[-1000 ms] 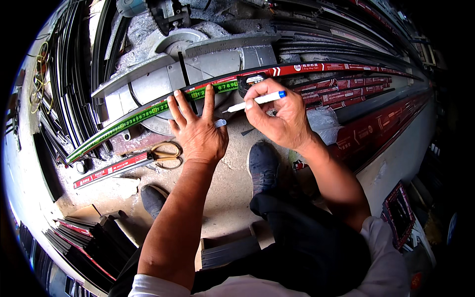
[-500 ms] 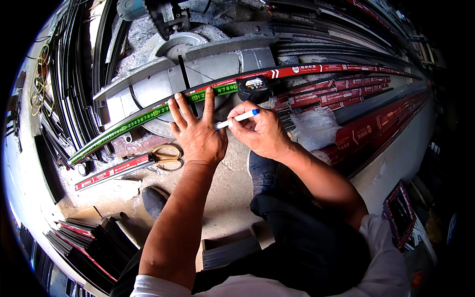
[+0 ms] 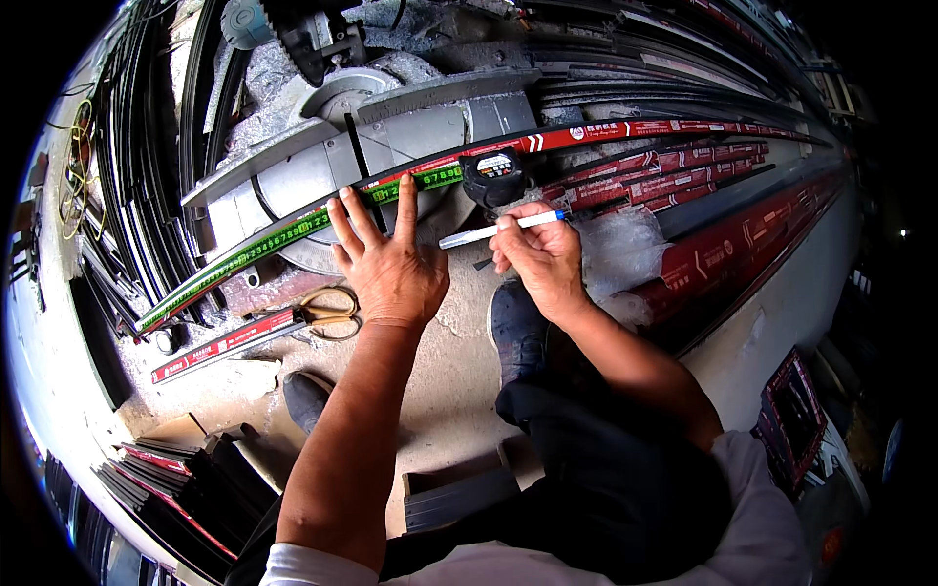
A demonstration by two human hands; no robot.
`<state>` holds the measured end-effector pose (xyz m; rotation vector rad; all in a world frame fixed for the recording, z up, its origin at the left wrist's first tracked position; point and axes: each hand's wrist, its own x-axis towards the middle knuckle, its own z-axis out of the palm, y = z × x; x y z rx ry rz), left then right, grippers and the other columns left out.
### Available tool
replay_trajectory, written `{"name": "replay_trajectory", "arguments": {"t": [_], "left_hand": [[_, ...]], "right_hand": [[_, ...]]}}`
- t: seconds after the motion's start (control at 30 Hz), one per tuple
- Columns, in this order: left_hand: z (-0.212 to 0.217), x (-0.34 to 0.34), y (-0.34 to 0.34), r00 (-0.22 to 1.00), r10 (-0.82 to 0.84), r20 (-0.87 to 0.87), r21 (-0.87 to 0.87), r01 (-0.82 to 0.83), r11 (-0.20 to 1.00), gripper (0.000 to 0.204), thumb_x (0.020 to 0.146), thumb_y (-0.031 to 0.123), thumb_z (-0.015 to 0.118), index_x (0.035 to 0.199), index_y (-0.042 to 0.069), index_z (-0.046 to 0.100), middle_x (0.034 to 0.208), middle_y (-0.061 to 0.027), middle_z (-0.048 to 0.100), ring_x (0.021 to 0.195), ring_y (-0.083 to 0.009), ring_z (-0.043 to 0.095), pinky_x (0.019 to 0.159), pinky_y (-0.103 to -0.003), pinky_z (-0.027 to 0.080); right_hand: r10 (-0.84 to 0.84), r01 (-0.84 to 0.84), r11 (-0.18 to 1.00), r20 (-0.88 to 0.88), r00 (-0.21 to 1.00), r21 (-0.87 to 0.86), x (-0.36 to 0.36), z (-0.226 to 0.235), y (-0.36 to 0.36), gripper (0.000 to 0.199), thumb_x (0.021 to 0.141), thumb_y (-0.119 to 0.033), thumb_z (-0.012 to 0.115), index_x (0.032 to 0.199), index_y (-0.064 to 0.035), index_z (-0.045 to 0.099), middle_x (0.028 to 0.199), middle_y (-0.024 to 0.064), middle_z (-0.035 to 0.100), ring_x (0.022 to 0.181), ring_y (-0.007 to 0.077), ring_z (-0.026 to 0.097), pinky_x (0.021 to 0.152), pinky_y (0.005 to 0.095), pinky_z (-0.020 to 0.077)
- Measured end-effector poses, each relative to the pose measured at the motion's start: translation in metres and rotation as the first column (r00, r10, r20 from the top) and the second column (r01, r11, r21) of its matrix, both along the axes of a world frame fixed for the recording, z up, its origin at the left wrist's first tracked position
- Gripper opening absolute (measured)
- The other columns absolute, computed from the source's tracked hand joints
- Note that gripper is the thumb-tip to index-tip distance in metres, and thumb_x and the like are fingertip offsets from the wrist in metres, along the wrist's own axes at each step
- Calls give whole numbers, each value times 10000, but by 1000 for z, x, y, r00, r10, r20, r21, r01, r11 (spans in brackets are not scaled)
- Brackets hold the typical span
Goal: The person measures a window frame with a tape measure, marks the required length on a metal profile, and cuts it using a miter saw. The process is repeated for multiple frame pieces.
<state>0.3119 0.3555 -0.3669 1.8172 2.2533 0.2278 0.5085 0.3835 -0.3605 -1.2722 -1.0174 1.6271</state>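
My left hand (image 3: 396,278) lies with fingers spread, its fingertips pressing on the green tape measure blade (image 3: 244,256). That blade runs along a long dark strip with red film (image 3: 635,128), which lies across the saw base. The black tape measure case (image 3: 494,178) rests against the strip, right of my left fingers. In my right hand (image 3: 547,262) is a white marker pen (image 3: 471,237) with a blue end. Its tip points left, close to my left hand and apart from the strip.
A grey saw base (image 3: 410,137) with a fence and dark slot stands ahead, its toothed blade (image 3: 303,44) raised. Scissors (image 3: 330,311) and a short red-filmed strip (image 3: 227,345) lie on the floor. Bundled dark strips (image 3: 156,146) are at left, red-wrapped ones (image 3: 723,254) at right.
My right hand has moved right and slightly down with the pen, drawing its tip away from my left hand. More of the pen's body shows. My left hand stays on the tape.
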Motion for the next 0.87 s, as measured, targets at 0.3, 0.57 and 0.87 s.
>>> {"name": "replay_trajectory", "arguments": {"t": [0.3, 0.57, 0.87], "left_hand": [[-2, 4, 4, 1000, -15, -15, 11, 15, 1000, 1010, 812, 258, 715, 1738, 366, 327, 1742, -386, 148, 1617, -619, 130, 1260, -688, 256], [-3, 3, 2, 1000, -9, -10, 8, 9, 1000, 997, 813, 256, 709, 1734, 358, 342, 1737, -390, 159, 1616, -619, 133, 1262, -690, 247], [-3, 1, 2, 1000, -12, 15, 36, 11, 999, 1001, 805, 256, 716, 1732, 356, 351, 1734, -389, 175, 1619, -615, 131, 1262, -703, 240]], "right_hand": [[-37, 2, 830, -51, 998, -557, 29, -72, -56, 183, 1074, -228, 744, 1092, -50, 710, 921, 62, 759, 757, 154, 731, 685, 307, 620], [107, -170, 984, 569, 815, 59, 10, -39, -40, 180, 1017, -170, 761, 1047, -16, 673, 855, 73, 721, 697, 153, 687, 627, 333, 561], [-141, -588, 717, 903, 405, 375, -9, 32, 58, 868, 891, -423, 865, 1616, -155, 470, 1498, 166, 515, 1309, 421, 570, 1098, 539, 508]]}}
